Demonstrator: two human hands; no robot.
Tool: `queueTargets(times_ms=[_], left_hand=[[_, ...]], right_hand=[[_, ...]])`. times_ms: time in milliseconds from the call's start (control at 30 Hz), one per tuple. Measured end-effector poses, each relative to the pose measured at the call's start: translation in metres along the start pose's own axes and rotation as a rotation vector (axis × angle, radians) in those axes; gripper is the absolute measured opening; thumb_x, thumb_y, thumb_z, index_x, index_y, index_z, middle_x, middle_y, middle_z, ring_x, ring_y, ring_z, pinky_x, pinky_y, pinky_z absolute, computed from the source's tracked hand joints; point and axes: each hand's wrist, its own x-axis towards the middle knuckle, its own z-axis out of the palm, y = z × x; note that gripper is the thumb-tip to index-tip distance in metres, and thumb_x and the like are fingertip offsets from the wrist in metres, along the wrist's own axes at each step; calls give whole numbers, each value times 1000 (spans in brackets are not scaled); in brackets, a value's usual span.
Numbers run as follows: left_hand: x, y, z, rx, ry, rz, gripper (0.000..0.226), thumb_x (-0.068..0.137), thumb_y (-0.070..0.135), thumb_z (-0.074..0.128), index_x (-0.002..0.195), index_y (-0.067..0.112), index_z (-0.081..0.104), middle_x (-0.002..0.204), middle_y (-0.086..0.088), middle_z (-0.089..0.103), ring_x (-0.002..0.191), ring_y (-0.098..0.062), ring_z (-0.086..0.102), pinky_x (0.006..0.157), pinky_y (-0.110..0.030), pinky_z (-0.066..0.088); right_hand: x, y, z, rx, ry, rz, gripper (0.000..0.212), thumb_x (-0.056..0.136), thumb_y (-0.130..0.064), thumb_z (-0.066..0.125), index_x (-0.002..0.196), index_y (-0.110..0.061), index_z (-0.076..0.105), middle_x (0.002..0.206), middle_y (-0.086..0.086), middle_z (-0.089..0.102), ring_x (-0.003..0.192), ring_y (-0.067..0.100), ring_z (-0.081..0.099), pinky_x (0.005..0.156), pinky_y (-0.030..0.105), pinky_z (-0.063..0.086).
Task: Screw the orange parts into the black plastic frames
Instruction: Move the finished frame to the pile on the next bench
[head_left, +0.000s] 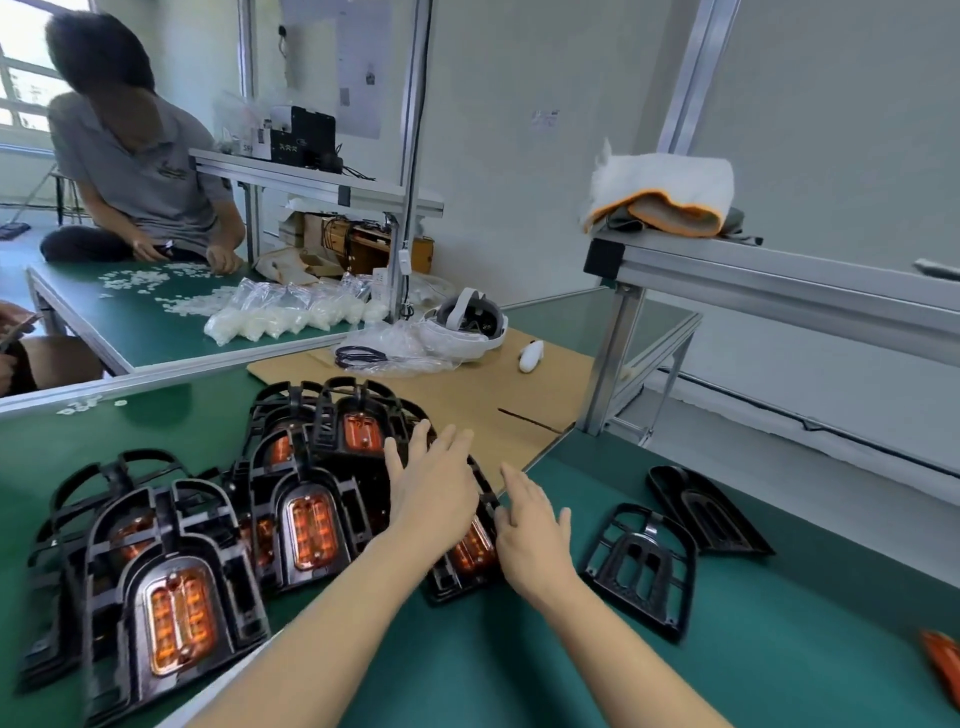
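Both hands flat on frame (470, 551) | left hand (434, 488) fingers spread | right hand (532, 535) fingers straight at its edge

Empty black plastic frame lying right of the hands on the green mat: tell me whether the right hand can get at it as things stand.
Probably yes. The right hand rests open beside the empty black plastic frame, with only bare green mat between them and nothing stacked on it.

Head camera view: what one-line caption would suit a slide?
Both hands, left and right, rest open on a black frame with an orange part beside stacked finished frames.
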Motion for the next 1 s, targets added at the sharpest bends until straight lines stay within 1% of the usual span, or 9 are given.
queueTargets(times_ms=[167,300,433,567,733,900,1000], left_hand=[[-18,36,18,-7,-8,82,52,101,22,29,150,26,16,158,7,17,146,-20,-1,115,-49,-4],[-34,63,35,-31,-72,152,54,101,22,30,151,26,11,159,6,12,146,-19,-3,116,-44,-6],[-48,83,51,-83,-120,181,53,101,20,28,151,24,12,159,4,12,146,-19,-2,117,-40,-4],[-58,97,63,-158,-179,162,52,102,19,27,151,23,13,159,4,12,146,-19,-1,118,-37,-2],[-70,114,80,-233,-225,118,54,102,18,29,152,22,10,160,4,9,147,-18,-1,118,-38,-1],[-73,119,94,-217,-215,26,56,102,18,29,152,22,4,160,4,5,147,-18,-1,118,-42,-1],[-73,120,100,-208,-201,-16,56,102,23,28,152,22,2,160,3,4,147,-17,-1,117,-46,-1]], right_hand=[[-24,29,-13,-21,40,68,56,103,-12,29,154,-27,12,161,-10,11,148,7,3,117,48,-10],[-39,47,-25,-56,84,122,57,103,-13,29,154,-30,10,161,-12,10,148,6,3,116,48,-10],[-50,63,-39,-97,125,153,56,104,-15,29,154,-32,11,160,-14,10,147,4,1,117,48,-10],[-64,79,-48,-155,151,198,55,104,-16,29,154,-32,9,160,-15,7,147,3,0,116,49,-9],[-78,98,-51,-175,175,277,57,104,-16,29,153,-32,6,160,-16,4,147,5,-1,116,51,-7],[-85,112,-49,-179,208,317,57,105,-17,28,154,-30,2,161,-14,2,147,6,-2,117,50,-8],[-87,118,-46,-189,228,344,55,105,-23,27,154,-30,2,161,-11,3,148,8,-1,116,51,-7]])
